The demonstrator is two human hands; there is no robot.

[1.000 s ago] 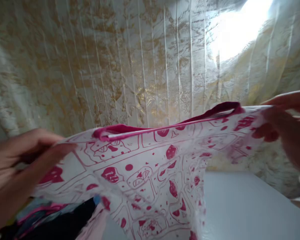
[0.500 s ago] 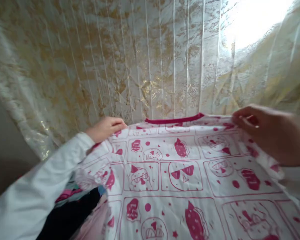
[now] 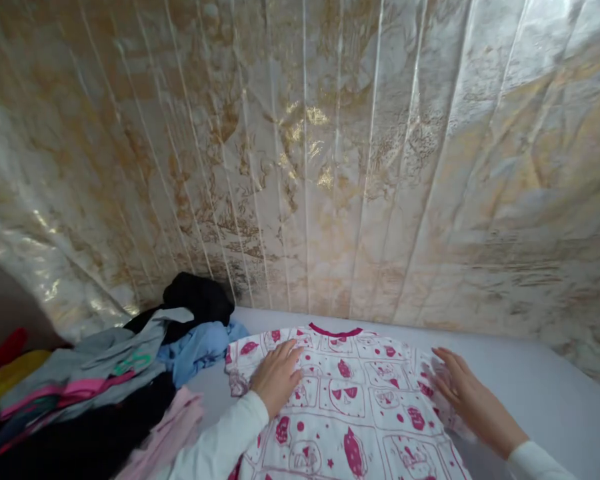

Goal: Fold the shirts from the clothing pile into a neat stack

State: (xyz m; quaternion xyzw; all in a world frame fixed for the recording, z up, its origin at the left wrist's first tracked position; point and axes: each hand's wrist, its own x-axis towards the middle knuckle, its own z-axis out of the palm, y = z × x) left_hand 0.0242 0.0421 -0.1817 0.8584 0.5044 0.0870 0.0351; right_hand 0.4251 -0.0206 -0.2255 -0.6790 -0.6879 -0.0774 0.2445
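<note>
A white T-shirt (image 3: 347, 393) with a pink cartoon print and a dark pink neckband lies spread on a pale surface, its neck toward the curtain. My left hand (image 3: 279, 375) rests on the shirt's left shoulder area, fingers stretched out and palm down. Over by the right sleeve, my right hand (image 3: 461, 393) has its fingers extended, at or just above the fabric; whether it touches I cannot tell. Neither hand grips anything. The shirt's lower part runs out of view at the bottom.
To the left is a heap of clothes: a grey garment (image 3: 130, 340), a light blue one (image 3: 197, 347), a black one (image 3: 200, 303), a yellow one (image 3: 10, 383) and a pale pink one (image 3: 175, 427). A shiny gold-patterned curtain (image 3: 305, 167) hangs behind the pale surface (image 3: 530, 373).
The shirt, held up by its shoulders between both hands, has come down flat on the surface. Both hands have let go of it and lowered. The clothes heap shows more fully.
</note>
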